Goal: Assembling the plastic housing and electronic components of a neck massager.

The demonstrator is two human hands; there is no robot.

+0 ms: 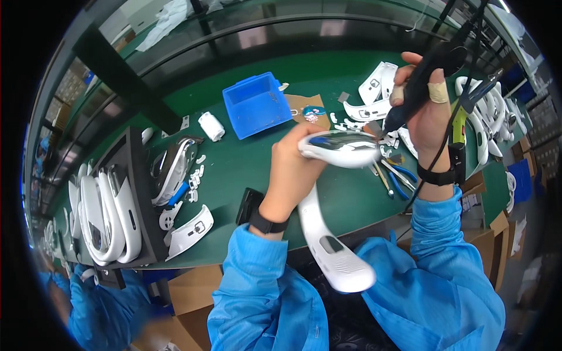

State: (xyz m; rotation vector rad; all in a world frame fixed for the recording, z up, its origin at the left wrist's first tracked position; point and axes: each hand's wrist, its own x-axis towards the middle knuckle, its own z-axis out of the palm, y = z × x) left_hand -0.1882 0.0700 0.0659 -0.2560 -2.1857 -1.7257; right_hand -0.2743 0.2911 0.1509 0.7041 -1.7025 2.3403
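Note:
My left hand (295,161) is closed around a white curved plastic housing (345,153) with a glossy dark panel on its upper end. The housing's long arm hangs down past the table edge to a ribbed, rounded end with an oval recess. In my right hand (430,120), with tape around the thumb and another finger, is a black corded electric screwdriver (421,82). Its tip points down at the right end of the housing; whether they touch, I cannot tell. Beneath lie pliers with blue handles (401,186) and small white plastic parts (351,124).
A blue bin (257,108) stands on the green table (246,169). A white cylinder (211,127) lies left of it. White housings fill a dark tray (139,193) at left, and more (489,117) lie at right. Another person's blue sleeve (105,304) shows lower left.

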